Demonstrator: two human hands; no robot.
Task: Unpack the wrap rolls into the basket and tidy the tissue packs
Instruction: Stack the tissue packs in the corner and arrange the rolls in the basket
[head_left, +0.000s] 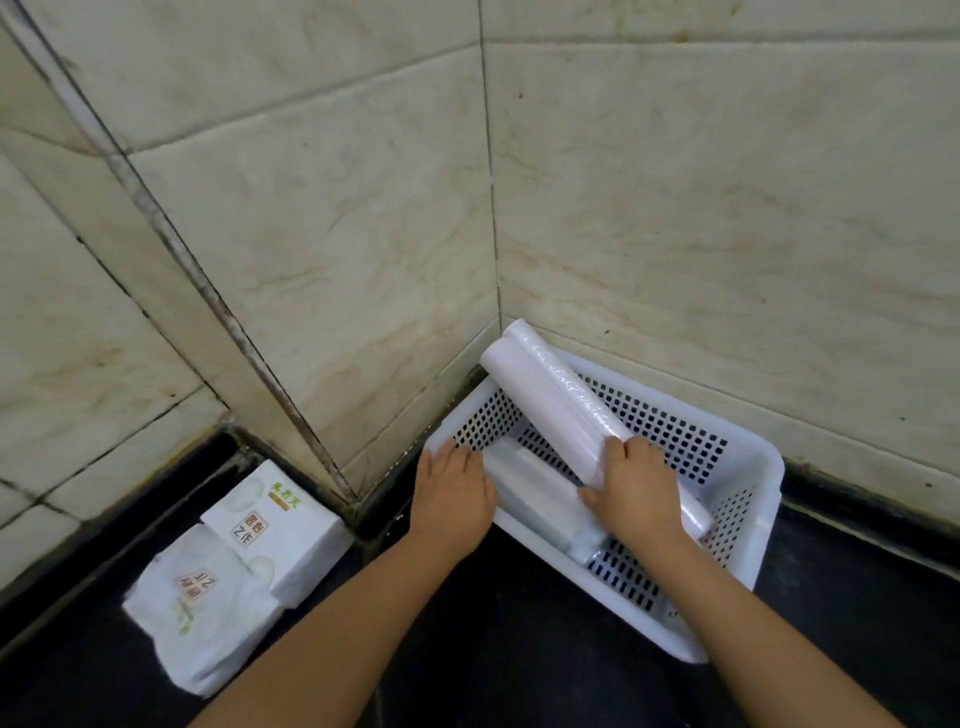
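1. Here, your table (519, 649) is a dark, glossy black top that runs into a corner of the room, closed in by walls (727, 234) of cream tile veined like marble, with darkened, grimy grout along the joints and at the foot of the tiles
2. Your white plastic basket (748, 525) sits on the table, pushed up close to the right-hand wall near the corner; its sides and floor are pierced with rows of small rectangular holes and its rim is broad and rounded
3. Your right hand (636, 491) is closed round a pack of wrap rolls (561, 400), the fingers (618, 457) curled over it and the thumb underneath; the pack is white, long and cylindrical, two rolls showing side by side under glossy clear film, and it slants from inside the basket up and out over the far rim toward the corner
4. A further white roll (540, 491) lies flat inside the basket, between your two hands
5. Your left hand (452, 493) rests on the basket's near-left rim, fingers together and bent over the edge
6. The tissue packs (234, 566) lie on the table at your left, against the other wall and well apart from the basket: white soft packs with small printed labels and a touch of green, one overlapping the other
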